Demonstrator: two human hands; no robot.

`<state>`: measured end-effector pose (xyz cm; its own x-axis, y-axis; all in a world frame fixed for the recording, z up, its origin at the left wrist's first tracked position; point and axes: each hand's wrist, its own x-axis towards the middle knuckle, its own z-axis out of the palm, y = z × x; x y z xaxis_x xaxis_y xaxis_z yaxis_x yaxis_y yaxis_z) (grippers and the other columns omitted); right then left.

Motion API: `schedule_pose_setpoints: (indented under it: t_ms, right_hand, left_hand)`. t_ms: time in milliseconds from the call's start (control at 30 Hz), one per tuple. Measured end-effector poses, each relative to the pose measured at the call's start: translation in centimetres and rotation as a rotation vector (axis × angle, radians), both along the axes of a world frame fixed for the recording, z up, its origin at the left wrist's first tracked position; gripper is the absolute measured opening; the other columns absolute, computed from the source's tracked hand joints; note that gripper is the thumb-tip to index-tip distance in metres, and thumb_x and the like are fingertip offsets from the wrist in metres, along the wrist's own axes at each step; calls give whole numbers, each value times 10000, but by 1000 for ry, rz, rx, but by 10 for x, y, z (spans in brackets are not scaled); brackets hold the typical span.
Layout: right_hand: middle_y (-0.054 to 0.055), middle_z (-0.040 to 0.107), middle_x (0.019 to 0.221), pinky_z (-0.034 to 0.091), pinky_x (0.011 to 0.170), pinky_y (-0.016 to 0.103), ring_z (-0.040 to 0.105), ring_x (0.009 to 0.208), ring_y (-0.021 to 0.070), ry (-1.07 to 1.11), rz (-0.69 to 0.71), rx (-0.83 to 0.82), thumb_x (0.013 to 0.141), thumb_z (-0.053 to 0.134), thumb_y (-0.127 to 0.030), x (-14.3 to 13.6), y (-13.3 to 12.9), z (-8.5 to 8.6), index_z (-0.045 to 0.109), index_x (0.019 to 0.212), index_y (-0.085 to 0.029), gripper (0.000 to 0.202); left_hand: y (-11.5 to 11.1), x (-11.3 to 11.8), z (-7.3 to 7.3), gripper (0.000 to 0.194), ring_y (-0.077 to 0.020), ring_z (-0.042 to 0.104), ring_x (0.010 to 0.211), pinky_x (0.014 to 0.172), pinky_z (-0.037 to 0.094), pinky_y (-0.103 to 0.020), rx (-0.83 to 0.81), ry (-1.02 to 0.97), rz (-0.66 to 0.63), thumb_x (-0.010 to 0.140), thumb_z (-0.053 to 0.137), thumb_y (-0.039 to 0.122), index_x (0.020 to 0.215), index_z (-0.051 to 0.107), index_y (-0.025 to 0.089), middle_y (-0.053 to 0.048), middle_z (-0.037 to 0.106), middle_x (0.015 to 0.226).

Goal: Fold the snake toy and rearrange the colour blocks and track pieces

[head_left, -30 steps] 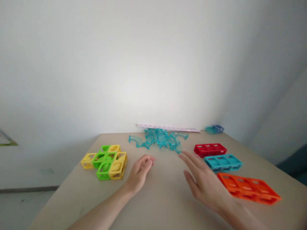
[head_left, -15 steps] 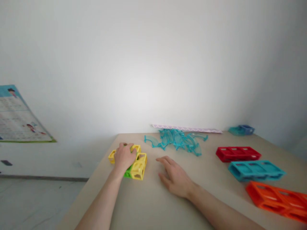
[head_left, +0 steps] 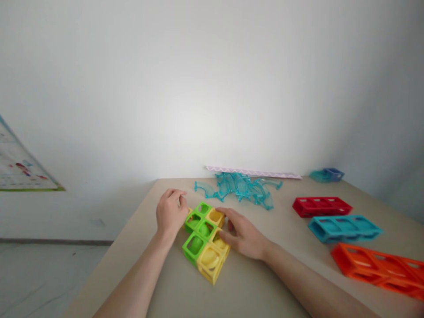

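Bare forearms point(head_left: 139, 274) tapering to bare wrists point(head_left: 166, 235), left grip point(head_left: 169, 214) and right grip point(head_left: 247, 236) uncovered

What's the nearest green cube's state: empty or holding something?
Holding something: a rounded green shape shows through the opening in the cube's top.

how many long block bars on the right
3: the red bar farthest back, the light blue bar in the middle and the orange bar nearest, cut off by the right edge; more could lie out of frame.
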<state>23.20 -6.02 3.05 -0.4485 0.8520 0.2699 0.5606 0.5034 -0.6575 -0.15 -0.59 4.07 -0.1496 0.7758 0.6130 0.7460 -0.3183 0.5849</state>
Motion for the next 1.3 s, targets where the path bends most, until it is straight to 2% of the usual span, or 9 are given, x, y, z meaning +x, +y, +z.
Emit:
schedule_pose_setpoints:
  t_ms: [133,367,567,700,767,833,900,967,1300]
  right_hand:
    - [88,621,1099,475,736,321,575,787,166,97,3,-24,830,550,-230,4,2,0,510,1276,-183,451]
    - [34,679,927,473,814,353,621,798,177,243,-254,23,768,539,-172,11,14,-4,610,1108,-205,349]
    - [38,684,935,466,688,288,608,728,162,202,-394,-44,765,571,-271,14,18,-8,645,1000,-189,259]
    - [22,655,705,399,596,271,554,629,162,164,-472,-69,753,599,-341,13,19,-8,664,747,-187,168]
    - [15,636,645,375,575,262,540,612,158,161,-466,-81,755,602,-350,11,18,-8,660,687,-185,188]
    - [10,627,626,363,566,253,537,607,151,166,-438,-94,774,586,-353,7,17,-8,658,671,-177,215]
    - [1,605,591,352,544,242,530,583,139,175,-400,-115,812,543,-363,4,15,-8,636,638,-169,277]
    - [-7,577,543,343,510,231,517,537,127,184,-367,-145,862,470,-370,2,13,-8,613,621,-162,349]
    - [-2,595,695,379,590,247,516,648,138,169,-279,-113,759,630,-303,3,13,-12,607,733,-161,146]
  left_hand:
    - [14,-3,-11,203,-199,599,724,682,464,-297,-355,-483,-118,695,551,288,773,701,175,-46,644,760]
    - [17,7,-20,375,-159,575,486,473,443,-268,-563,-584,-362,700,547,422,859,697,117,-21,618,629]
    - [13,7,-10,219,-191,625,614,575,475,-278,-541,-426,-334,695,612,349,725,715,159,-49,670,657]
    - [0,7,4,155,-196,600,759,724,478,-303,-271,-131,-208,752,590,304,776,706,204,-53,673,815]
    - [-13,12,10,185,-200,597,848,742,489,-298,-91,83,-285,812,542,292,866,701,214,-64,666,903]
    - [-25,20,14,227,-209,580,989,859,484,-324,0,223,-492,856,516,294,973,695,217,-83,647,1028]
    - [-33,27,15,278,-238,529,1123,988,430,-387,-15,365,-660,859,541,334,1076,678,227,-100,607,1159]
    - [-35,32,13,382,-267,491,1187,1039,390,-438,-81,456,-716,841,575,380,1189,629,232,-113,569,1242]
    - [-32,32,11,438,-272,486,1105,964,431,-429,-135,457,-628,773,652,466,1133,623,217,-96,592,1086]
